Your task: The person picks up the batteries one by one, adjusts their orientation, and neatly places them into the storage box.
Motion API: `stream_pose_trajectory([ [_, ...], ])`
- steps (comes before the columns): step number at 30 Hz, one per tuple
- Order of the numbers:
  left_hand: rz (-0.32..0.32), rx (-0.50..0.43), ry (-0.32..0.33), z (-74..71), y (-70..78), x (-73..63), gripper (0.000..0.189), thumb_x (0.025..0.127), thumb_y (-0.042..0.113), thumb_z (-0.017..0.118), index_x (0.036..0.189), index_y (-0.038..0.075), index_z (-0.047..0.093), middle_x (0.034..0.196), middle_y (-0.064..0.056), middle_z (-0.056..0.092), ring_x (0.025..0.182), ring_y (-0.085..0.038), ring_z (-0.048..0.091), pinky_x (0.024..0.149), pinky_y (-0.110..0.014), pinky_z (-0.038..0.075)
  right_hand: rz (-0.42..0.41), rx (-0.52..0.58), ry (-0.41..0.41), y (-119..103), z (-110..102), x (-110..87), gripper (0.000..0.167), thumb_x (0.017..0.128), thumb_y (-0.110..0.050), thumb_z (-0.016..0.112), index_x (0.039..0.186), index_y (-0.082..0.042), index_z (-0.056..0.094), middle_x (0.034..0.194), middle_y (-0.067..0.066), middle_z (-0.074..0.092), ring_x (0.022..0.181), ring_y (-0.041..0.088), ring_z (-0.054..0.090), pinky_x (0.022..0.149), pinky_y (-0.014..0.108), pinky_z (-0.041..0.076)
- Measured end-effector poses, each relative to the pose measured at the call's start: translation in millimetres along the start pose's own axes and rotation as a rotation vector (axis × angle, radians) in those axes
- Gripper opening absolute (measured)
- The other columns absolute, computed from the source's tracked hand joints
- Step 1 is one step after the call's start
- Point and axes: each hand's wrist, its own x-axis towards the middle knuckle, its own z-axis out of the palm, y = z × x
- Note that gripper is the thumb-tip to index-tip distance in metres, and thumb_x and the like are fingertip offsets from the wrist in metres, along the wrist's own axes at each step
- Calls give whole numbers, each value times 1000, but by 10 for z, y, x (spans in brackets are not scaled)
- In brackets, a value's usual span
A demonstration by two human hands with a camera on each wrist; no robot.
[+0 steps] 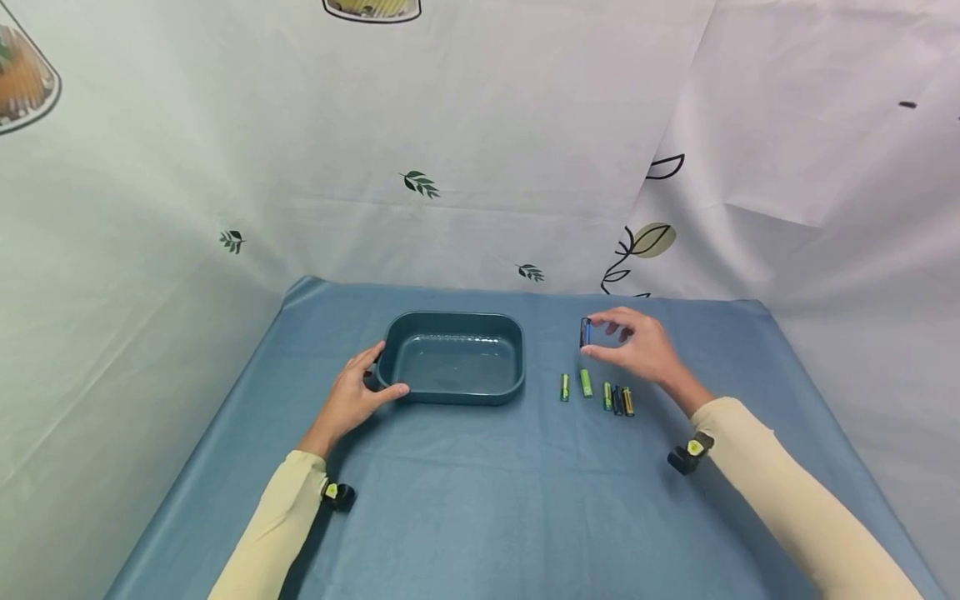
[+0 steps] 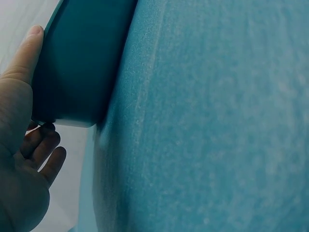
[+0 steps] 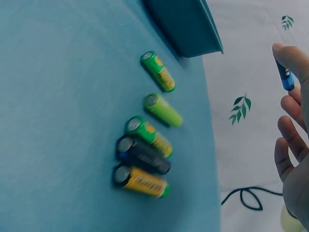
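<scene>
A dark teal baking dish [image 1: 457,398] stands on the table with nothing inside. At its left end my left hand [image 1: 351,398] grips it, thumb on the front rim and fingers around the handle side. My right hand [image 1: 641,346] pinches a blue and dark battery [image 1: 585,333] between thumb and index finger, above the table to the right of the dish. Below that hand lie more batteries: a green-yellow one [image 3: 158,71], a plain lime one [image 3: 163,110], another green-yellow one [image 3: 149,136], a dark one [image 3: 143,154] and a yellow-black one [image 3: 141,181]. The last three lie side by side.
A blue cloth [image 1: 465,500] covers the table. Behind it hangs a white curtain [image 1: 480,150] printed with leaves, also rising at both sides. Each wrist carries a small black camera, such as the right one [image 1: 684,458].
</scene>
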Motion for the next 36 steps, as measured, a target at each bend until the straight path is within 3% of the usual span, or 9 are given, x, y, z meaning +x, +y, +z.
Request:
stream_pose_trajectory([
  [8,-5,-9,-1,-4,14,-4,100,84,48,83,163,14,30,162,-23,32,134,-45,45,100,-64,45,-21,38,-22,-146,77,321,49,82,-36,88,125,-15,74,117,5,69,93,24,62,74,37,51],
  [16,-8,-7,-8,-11,26,-5,101,84,49,83,163,14,30,163,-22,31,137,-45,42,103,-65,42,-3,118,-57,-292,287,569,49,80,-36,89,123,-16,75,115,8,70,99,32,64,73,40,50],
  [24,-6,-11,-6,-14,33,-9,101,84,47,83,163,14,30,163,-23,31,136,-45,43,102,-64,44,3,184,-93,-422,537,727,48,81,-35,89,123,-17,75,116,5,71,99,32,64,73,40,51],
  [29,-1,-8,-4,-11,22,-12,101,84,47,83,163,13,30,163,-23,31,136,-45,43,102,-64,44,3,212,-132,-528,672,810,49,82,-34,88,125,-15,74,120,13,70,101,34,63,72,41,51],
  [36,3,-6,1,-1,7,-11,101,84,48,83,163,13,30,163,-23,31,138,-45,42,103,-65,42,-1,211,-173,-672,857,883,50,82,-38,88,126,-18,74,117,3,70,96,21,62,72,39,53],
])
